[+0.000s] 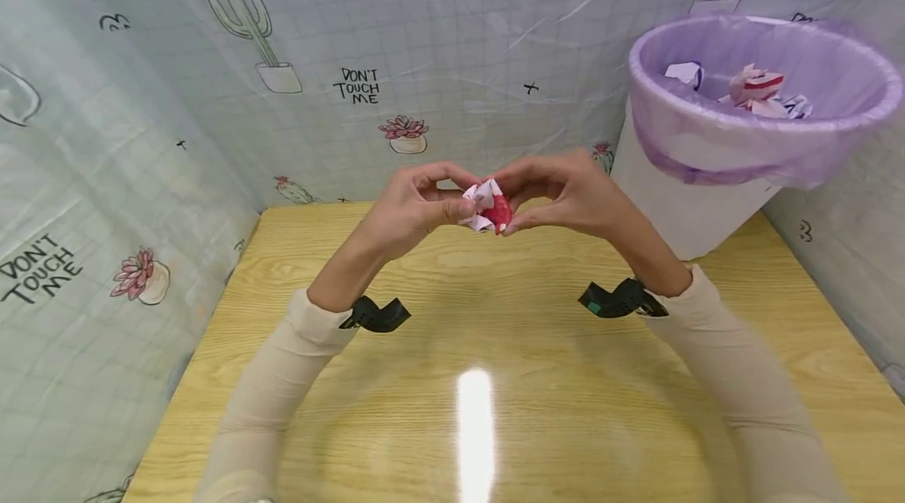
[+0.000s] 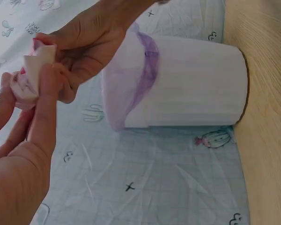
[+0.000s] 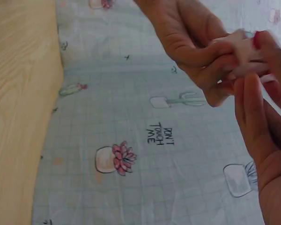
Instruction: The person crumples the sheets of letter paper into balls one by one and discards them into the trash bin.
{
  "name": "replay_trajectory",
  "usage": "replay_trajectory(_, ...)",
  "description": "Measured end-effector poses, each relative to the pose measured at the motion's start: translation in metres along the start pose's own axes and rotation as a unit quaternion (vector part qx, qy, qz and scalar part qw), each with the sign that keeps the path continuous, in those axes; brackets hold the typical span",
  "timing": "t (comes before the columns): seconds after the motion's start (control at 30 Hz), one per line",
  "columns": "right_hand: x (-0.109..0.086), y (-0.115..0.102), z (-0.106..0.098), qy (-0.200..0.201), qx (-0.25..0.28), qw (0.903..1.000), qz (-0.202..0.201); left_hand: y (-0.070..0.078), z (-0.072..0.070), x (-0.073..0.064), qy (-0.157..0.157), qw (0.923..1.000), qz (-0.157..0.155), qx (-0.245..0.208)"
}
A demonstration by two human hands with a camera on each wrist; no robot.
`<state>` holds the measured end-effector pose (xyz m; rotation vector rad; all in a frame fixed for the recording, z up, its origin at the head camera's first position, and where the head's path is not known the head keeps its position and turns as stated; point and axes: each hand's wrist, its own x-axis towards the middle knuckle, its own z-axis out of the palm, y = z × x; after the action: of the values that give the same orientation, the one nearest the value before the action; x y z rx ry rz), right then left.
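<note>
A crumpled piece of white and red paper (image 1: 488, 206) is held between both hands, raised above the wooden table. My left hand (image 1: 410, 208) pinches its left side with thumb and fingers, while the right hand (image 1: 569, 192) pinches the red side. In the left wrist view the crumpled paper (image 2: 37, 68) shows pale folds, partly covered by fingers. The right wrist view has the same paper (image 3: 246, 54) mostly hidden behind the fingers of both hands.
At the back right stands a white bin (image 1: 689, 189) lined with a purple bag (image 1: 707, 126). Inside it lie several crumpled papers (image 1: 756, 86). A cactus-print sheet (image 1: 318, 31) hangs behind and beside the wooden table (image 1: 537, 377).
</note>
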<state>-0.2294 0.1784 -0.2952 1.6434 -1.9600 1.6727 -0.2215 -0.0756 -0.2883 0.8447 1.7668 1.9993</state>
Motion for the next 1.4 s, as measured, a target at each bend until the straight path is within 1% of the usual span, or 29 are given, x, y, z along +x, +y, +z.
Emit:
replay_trajectory(0.07, 0.001, -0.001, 0.008, 0.037, -0.029, 0.9989, -0.008, 0.000, 0.000, 0.001, -0.004, 0.9995, -0.006, -0.031)
replay_trajectory(0.13, 0.002, -0.003, 0.014, 0.064, -0.073, 0.9950, -0.019, 0.000, 0.000, 0.002, 0.001, 0.9994, -0.003, -0.036)
replay_trajectory(0.23, 0.006, -0.005, 0.021, 0.096, -0.140, 0.9849, -0.034, 0.001, 0.003, 0.004, 0.022, 0.9993, 0.014, -0.026)
replay_trajectory(0.3, 0.009, -0.005, 0.023, 0.122, -0.180, 0.9756, -0.034, 0.001, 0.005, 0.006, 0.045, 0.9984, 0.027, -0.021)
replay_trajectory(0.33, 0.010, -0.005, 0.024, 0.131, -0.182, 0.9742, -0.028, 0.001, 0.006, 0.006, 0.057, 0.9976, 0.031, -0.022)
replay_trajectory(0.37, 0.012, -0.004, 0.025, 0.141, -0.175, 0.9743, -0.017, 0.001, 0.007, 0.006, 0.069, 0.9968, 0.034, -0.023)
replay_trajectory(0.4, 0.013, -0.003, 0.026, 0.152, -0.154, 0.9764, -0.001, 0.001, 0.008, 0.005, 0.080, 0.9959, 0.035, -0.021)
replay_trajectory(0.43, 0.013, -0.002, 0.027, 0.159, -0.120, 0.9798, 0.019, 0.001, 0.009, 0.005, 0.091, 0.9952, 0.036, -0.009)
replay_trajectory(0.47, 0.014, 0.000, 0.028, 0.167, -0.073, 0.9825, 0.041, 0.001, 0.010, 0.004, 0.098, 0.9946, 0.036, 0.003)
replay_trajectory(0.5, 0.014, 0.002, 0.029, 0.175, -0.023, 0.9824, 0.060, 0.001, 0.011, 0.003, 0.099, 0.9943, 0.035, 0.016)
replay_trajectory(0.53, 0.014, 0.004, 0.030, 0.183, 0.020, 0.9800, 0.075, 0.001, 0.011, 0.002, 0.098, 0.9942, 0.032, 0.029)
replay_trajectory(0.57, 0.014, 0.005, 0.031, 0.192, 0.052, 0.9763, 0.085, 0.001, 0.011, 0.002, 0.095, 0.9943, 0.029, 0.039)
replay_trajectory(0.6, 0.013, 0.007, 0.031, 0.198, 0.070, 0.9736, 0.090, 0.001, 0.011, 0.001, 0.091, 0.9944, 0.027, 0.046)
replay_trajectory(0.63, 0.013, 0.007, 0.032, 0.199, 0.068, 0.9732, 0.093, 0.001, 0.010, 0.001, 0.085, 0.9951, 0.025, 0.045)
replay_trajectory(0.67, 0.013, 0.007, 0.032, 0.197, 0.051, 0.9747, 0.092, 0.000, 0.009, 0.002, 0.082, 0.9957, 0.021, 0.038)
replay_trajectory(0.73, 0.013, 0.005, 0.032, 0.190, -0.016, 0.9775, 0.092, 0.000, 0.005, 0.003, 0.083, 0.9963, 0.019, 0.004)
replay_trajectory(0.8, 0.013, 0.002, 0.032, 0.176, -0.088, 0.9776, 0.074, 0.001, 0.001, 0.004, 0.096, 0.9948, 0.018, -0.028)
replay_trajectory(0.83, 0.013, 0.002, 0.032, 0.170, -0.127, 0.9753, 0.062, 0.001, 0.000, 0.005, 0.101, 0.9937, 0.017, -0.045)
replay_trajectory(0.9, 0.013, 0.003, 0.034, 0.163, -0.195, 0.9666, 0.030, 0.001, -0.002, 0.006, 0.107, 0.9909, 0.018, -0.078)
replay_trajectory(0.97, 0.014, 0.006, 0.036, 0.170, -0.230, 0.9581, -0.006, -0.001, -0.001, 0.008, 0.114, 0.9893, 0.014, -0.090)
replay_trajectory(1.0, 0.015, 0.007, 0.037, 0.176, -0.243, 0.9537, -0.016, -0.003, 0.000, 0.008, 0.114, 0.9882, 0.014, -0.101)
replay_trajectory(1.03, 0.016, 0.007, 0.038, 0.181, -0.241, 0.9533, -0.020, -0.004, 0.000, 0.009, 0.115, 0.9873, 0.012, -0.109)
replay_trajectory(1.07, 0.017, 0.007, 0.038, 0.185, -0.228, 0.9559, -0.021, -0.004, 0.001, 0.009, 0.117, 0.9866, 0.009, -0.113)
replay_trajectory(1.13, 0.018, 0.006, 0.039, 0.187, -0.183, 0.9649, -0.017, -0.004, 0.002, 0.009, 0.122, 0.9863, 0.005, -0.110)
replay_trajectory(1.17, 0.018, 0.006, 0.038, 0.188, -0.168, 0.9676, -0.014, -0.004, 0.003, 0.009, 0.122, 0.9865, 0.003, -0.109)
replay_trajectory(1.23, 0.017, 0.004, 0.036, 0.187, -0.165, 0.9683, -0.013, -0.004, 0.004, 0.009, 0.112, 0.9879, 0.000, -0.107)
replay_trajectory(1.27, 0.016, 0.003, 0.034, 0.188, -0.173, 0.9665, -0.018, -0.003, 0.004, 0.009, 0.102, 0.9891, -0.002, -0.106)
replay_trajectory(1.33, 0.014, 0.002, 0.031, 0.193, -0.206, 0.9584, -0.043, -0.002, 0.004, 0.010, 0.073, 0.9910, -0.006, -0.112)
replay_trajectory(1.4, 0.011, 0.002, 0.029, 0.196, -0.245, 0.9454, -0.087, 0.001, 0.003, 0.010, 0.043, 0.9921, -0.012, -0.117)
